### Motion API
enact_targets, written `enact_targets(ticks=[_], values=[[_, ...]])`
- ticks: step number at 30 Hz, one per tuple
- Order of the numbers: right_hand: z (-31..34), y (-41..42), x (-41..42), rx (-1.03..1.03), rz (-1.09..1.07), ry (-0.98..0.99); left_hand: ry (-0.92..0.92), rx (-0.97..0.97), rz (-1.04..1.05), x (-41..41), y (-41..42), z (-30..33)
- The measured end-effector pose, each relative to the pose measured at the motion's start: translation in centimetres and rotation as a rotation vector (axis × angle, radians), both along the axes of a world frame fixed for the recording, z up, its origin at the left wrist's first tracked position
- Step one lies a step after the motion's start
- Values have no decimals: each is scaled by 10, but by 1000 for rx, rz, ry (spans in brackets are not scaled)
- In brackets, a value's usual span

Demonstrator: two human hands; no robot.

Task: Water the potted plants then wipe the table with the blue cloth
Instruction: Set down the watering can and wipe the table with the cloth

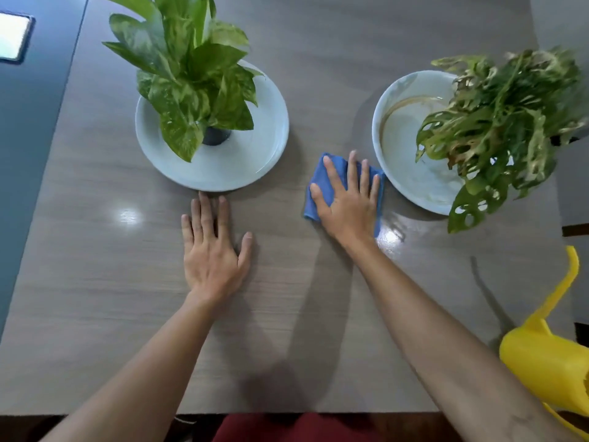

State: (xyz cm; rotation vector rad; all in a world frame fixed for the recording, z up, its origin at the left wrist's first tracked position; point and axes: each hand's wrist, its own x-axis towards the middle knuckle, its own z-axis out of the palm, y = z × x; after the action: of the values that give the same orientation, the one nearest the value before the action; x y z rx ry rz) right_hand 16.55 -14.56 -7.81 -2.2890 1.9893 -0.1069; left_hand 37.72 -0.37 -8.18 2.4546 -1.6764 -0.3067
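Note:
My right hand (347, 199) lies flat, fingers spread, pressing down on a folded blue cloth (322, 177) on the grey wood-grain table (111, 298), just left of the right saucer. My left hand (212, 250) rests palm down on the bare table, holding nothing, right below the left saucer. A broad-leaved green plant (191, 74) in a small dark pot (216, 135) stands on a pale round saucer (248, 161) at the left. A plant with holed leaves (503, 122) stands on a second pale saucer (411, 173) at the right, which shows brownish water marks.
A yellow watering can (548, 355) stands at the table's right edge, spout pointing away. A wet sheen (390, 236) shows on the table beside the cloth. The table's near edge (255, 411) runs along the bottom; a dark blue surface (25, 138) lies left.

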Motion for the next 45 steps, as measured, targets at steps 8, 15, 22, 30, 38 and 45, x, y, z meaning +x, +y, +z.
enact_targets(ticks=[8,15,22,30,38,45], values=[[6,-67,48,10,-4,-1,-36,-8,12,-1,-3,1],[9,-60,59,47,129,-33,-38,-12,20,0,-4,3],[1,-45,74,-41,110,-56,-21,-11,18,0,-4,2],[9,-105,47,89,114,-1,-19,11,6,0,-3,0],[-2,-16,17,0,80,-13,93,-38,-1,5,-2,4],[-4,165,61,-32,517,-147,112,-201,84,67,43,-4]])
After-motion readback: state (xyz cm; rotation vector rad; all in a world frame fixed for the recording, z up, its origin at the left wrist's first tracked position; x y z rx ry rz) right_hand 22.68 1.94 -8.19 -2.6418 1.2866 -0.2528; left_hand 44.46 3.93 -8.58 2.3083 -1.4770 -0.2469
